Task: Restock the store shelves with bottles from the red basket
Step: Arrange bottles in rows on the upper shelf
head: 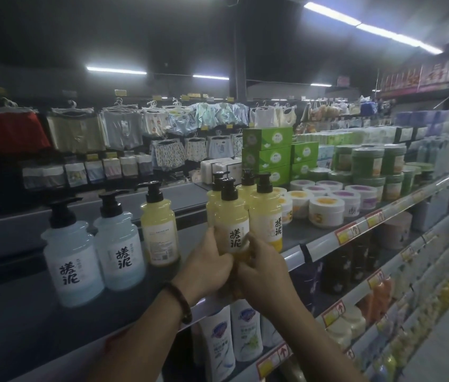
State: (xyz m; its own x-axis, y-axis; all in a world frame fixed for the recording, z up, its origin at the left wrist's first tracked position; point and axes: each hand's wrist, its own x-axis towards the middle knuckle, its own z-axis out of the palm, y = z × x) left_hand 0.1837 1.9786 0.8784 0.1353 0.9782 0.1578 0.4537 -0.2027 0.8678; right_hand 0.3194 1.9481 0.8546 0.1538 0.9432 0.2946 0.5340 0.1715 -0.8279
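A yellow pump bottle point(231, 224) with a black pump and white label stands at the front of the top shelf point(295, 255). My left hand point(206, 268) grips its lower left side and my right hand point(262, 268) grips its lower right side. Three more yellow bottles stand close behind it, one point(266, 213) just to the right. Further left on the same shelf stand another yellow bottle point(160, 230) with its back label facing me and two pale blue pump bottles point(73, 260) point(120, 244). The red basket is out of view.
White round jars point(326, 209) and green tubs point(366, 161) fill the shelf to the right, with green boxes point(267, 153) behind. Lower shelves hold white shampoo bottles point(218, 340) and price tags. Hanging clothes point(124, 130) line the rack beyond the shelf.
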